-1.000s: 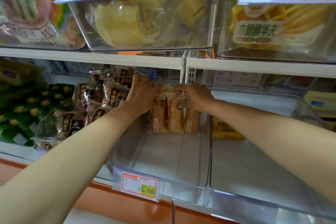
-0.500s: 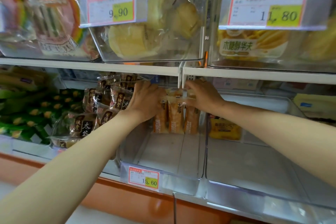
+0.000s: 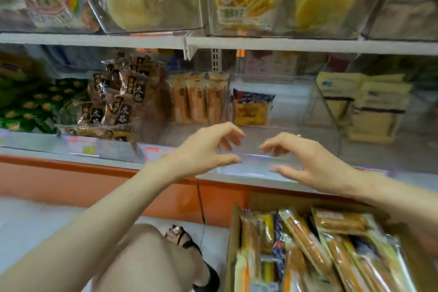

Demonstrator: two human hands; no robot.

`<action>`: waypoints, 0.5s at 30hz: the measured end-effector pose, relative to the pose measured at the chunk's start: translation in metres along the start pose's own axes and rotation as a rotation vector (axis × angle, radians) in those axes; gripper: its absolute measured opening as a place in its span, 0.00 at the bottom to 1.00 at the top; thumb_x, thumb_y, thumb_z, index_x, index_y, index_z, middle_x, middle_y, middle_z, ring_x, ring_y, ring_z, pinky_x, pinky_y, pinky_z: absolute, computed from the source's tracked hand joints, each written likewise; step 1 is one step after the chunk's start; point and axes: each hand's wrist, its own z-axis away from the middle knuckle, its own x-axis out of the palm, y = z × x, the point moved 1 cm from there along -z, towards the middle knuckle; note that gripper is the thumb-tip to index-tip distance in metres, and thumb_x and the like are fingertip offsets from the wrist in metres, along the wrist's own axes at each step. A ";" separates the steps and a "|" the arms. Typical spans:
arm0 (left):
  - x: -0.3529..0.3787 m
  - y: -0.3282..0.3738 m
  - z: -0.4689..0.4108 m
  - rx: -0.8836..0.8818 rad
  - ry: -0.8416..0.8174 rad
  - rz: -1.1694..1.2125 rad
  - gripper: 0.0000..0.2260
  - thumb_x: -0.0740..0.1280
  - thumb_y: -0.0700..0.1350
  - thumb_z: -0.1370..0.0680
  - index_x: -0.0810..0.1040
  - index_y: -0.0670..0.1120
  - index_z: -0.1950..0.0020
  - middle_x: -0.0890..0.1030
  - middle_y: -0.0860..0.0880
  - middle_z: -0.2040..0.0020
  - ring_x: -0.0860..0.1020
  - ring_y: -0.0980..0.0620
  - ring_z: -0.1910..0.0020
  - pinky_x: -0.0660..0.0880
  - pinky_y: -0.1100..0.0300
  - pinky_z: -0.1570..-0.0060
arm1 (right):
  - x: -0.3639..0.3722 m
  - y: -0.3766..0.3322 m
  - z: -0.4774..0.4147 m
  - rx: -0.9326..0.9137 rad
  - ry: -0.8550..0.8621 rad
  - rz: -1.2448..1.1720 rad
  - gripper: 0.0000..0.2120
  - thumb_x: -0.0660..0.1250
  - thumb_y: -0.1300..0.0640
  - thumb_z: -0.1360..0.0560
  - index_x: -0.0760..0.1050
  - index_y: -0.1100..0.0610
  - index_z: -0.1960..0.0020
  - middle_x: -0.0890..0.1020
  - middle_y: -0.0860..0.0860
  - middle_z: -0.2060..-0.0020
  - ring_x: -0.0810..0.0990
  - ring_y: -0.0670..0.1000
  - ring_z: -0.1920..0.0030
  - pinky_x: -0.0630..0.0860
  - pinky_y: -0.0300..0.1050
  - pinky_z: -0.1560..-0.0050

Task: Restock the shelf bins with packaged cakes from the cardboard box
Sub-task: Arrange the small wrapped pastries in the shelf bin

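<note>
While the left hand and the right hand float side by side in front of the clear shelf bin, their fingers are loosely bent and hold nothing. A few orange cake packs stand upright at the back of that bin. More wrapped cakes lie in the open cardboard box, low on the right under the hands.

1. shelf bin: clear plastic, middle of the lower shelf, floor mostly bare.
2. binned cakes: three orange-brown packs, upright, side by side at the bin's far end (labels blurred).
3. cardboard box: near right, below the shelf, top open.
4. boxed cakes: long clear-wrapped packs, tilted, overlapping, box looks full.
</note>
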 end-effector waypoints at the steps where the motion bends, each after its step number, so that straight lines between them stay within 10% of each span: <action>1: 0.014 0.008 -0.004 0.006 -0.040 0.001 0.19 0.72 0.48 0.28 0.73 0.48 0.39 0.76 0.57 0.50 0.75 0.60 0.54 0.71 0.66 0.51 | 0.002 0.006 0.016 0.035 -0.035 0.003 0.16 0.66 0.48 0.27 0.72 0.46 0.40 0.77 0.42 0.48 0.76 0.42 0.50 0.72 0.39 0.48; 15: 0.194 -0.024 -0.009 -0.237 -0.457 -0.345 0.19 0.66 0.49 0.24 0.70 0.47 0.35 0.73 0.46 0.37 0.71 0.47 0.40 0.69 0.54 0.43 | 0.070 0.085 0.128 0.429 -0.382 0.049 0.18 0.67 0.48 0.25 0.70 0.46 0.36 0.76 0.43 0.46 0.74 0.43 0.52 0.72 0.37 0.51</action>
